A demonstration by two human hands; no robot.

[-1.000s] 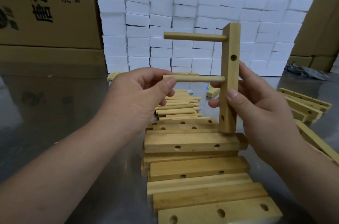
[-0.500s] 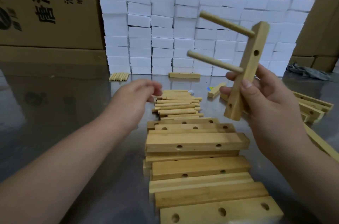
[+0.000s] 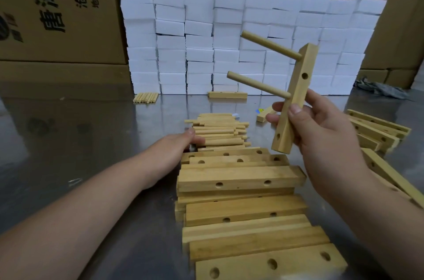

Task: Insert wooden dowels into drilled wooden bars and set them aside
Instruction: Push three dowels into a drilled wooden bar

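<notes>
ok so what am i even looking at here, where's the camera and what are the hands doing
No machine here: a person works with bare hands, and the single camera sits on their head, looking forward and down. The right hand grips a drilled wooden bar, held up with two dowels already pushed in. The left hand reaches into a pile of loose dowels; whether it has gripped one is unclear. In front, more drilled bars are stacked on a steel table. White foam blocks and cardboard boxes stand behind.
</notes>
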